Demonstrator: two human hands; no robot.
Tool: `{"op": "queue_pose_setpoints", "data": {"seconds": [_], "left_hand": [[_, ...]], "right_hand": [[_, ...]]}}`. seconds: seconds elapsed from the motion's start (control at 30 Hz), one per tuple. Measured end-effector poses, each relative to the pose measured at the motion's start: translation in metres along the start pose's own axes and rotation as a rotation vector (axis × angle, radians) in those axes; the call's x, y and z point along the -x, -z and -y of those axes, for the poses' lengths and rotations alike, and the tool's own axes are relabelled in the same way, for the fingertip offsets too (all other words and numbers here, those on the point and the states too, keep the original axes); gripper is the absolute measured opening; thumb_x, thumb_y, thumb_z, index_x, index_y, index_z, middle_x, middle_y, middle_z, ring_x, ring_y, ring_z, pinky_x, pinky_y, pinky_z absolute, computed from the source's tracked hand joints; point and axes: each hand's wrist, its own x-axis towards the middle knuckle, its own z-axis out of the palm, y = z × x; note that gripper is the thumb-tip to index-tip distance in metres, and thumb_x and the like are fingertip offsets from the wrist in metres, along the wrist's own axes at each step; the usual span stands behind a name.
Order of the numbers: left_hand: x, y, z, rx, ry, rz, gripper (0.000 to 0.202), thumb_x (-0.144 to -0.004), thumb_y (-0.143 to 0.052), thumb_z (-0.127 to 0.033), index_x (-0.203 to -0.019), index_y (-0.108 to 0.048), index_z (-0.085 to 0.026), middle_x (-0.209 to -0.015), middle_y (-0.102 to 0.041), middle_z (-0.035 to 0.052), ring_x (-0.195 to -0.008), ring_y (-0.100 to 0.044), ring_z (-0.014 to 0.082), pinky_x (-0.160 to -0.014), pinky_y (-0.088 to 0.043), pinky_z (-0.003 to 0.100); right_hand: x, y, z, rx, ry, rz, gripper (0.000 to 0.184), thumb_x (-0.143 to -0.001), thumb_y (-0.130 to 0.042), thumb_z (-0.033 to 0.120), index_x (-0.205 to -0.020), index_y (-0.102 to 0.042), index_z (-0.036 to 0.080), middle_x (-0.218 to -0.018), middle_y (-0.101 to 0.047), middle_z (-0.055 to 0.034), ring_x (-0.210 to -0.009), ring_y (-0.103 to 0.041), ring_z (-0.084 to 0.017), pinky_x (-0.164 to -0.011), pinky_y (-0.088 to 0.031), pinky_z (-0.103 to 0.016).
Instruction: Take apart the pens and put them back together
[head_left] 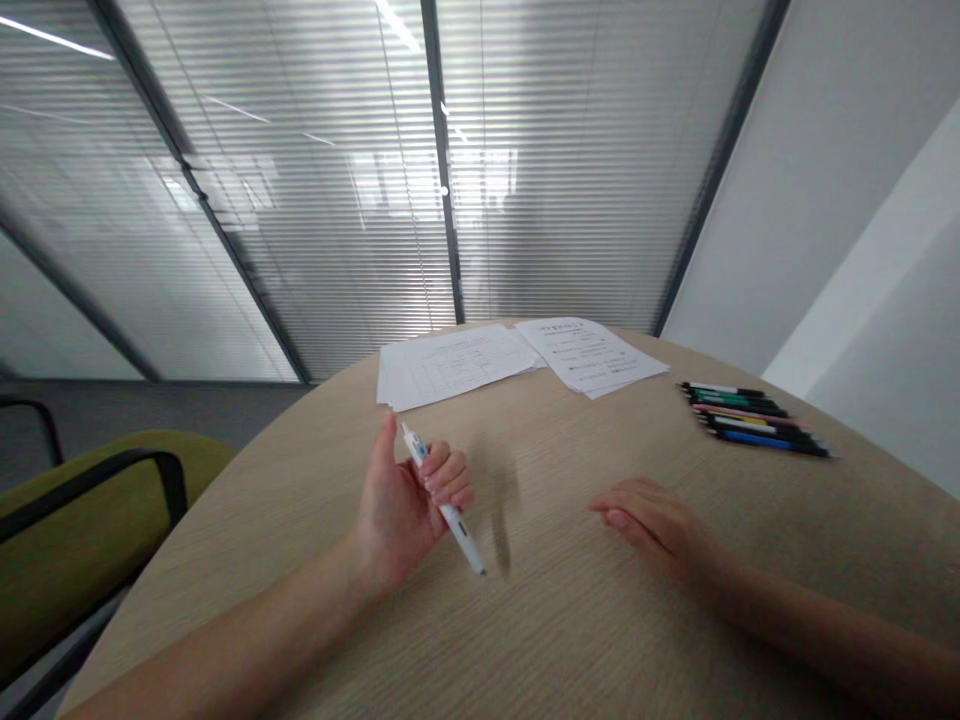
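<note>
A white plastic pen (456, 528) in the left hand (399, 515), lifted just off the tabletop, its long axis slanting from an upper end near the thumb (387, 442) down to a lower end toward the right hand. Smooth glossy barrel, a small dark mark near the lower end, a hint of blue by the grip. Left hand clenched around the barrel, fingers (450, 476) curled over it, thumb upright beside its upper end. Left hand by far the nearer; right hand (651, 525) well apart on the pen's lower-end side, palm down, fingers loosely extended toward the pen, gripping nothing, either on the table or just above it. Beneath and right of the pen, a soft shadow (499, 505) on a round wood-veneer table (555, 625) with fine linear grain. Beyond the hands, two overlapping groups of printed sheets (589, 355) near the far edge, thin matte paper with tables and lines of text too small to read. Further right, a neat row of slim pens (754, 420) side by side, with black, green, pink, yellow and blue barrels. Off to the left, an olive upholstered chair (90, 500) with a black frame. Behind the table, a glass partition (300, 200) with horizontal slatted blinds.
</note>
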Motion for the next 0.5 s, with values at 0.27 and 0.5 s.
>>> {"op": "queue_pose_setpoints", "data": {"seconds": [0.27,0.5], "left_hand": [[0.0,0.0011,0.0009,-0.053,-0.036,0.012,0.056,-0.078,-0.026,-0.058,-0.04,-0.031,-0.018,-0.039,-0.029,-0.0048,-0.034,-0.031,0.0065,-0.038,-0.036,0.02],[0.0,0.0009,0.0014,-0.095,-0.01,0.025,0.054,-0.076,-0.031,-0.057,-0.038,-0.03,-0.018,-0.039,-0.027,-0.0055,-0.034,-0.03,0.0059,-0.038,-0.035,0.019]], "right_hand": [[0.0006,0.0008,0.0004,-0.016,-0.066,0.022,0.029,-0.087,-0.03,0.024,-0.082,-0.058,0.017,-0.072,-0.065,-0.0051,-0.07,-0.06,-0.016,-0.066,-0.047,-0.028],[-0.001,-0.0001,-0.0012,-0.058,-0.142,0.046,0.032,-0.087,-0.029,0.027,-0.081,-0.058,0.017,-0.068,-0.064,-0.0048,-0.069,-0.06,-0.016,-0.065,-0.047,-0.027]]}}
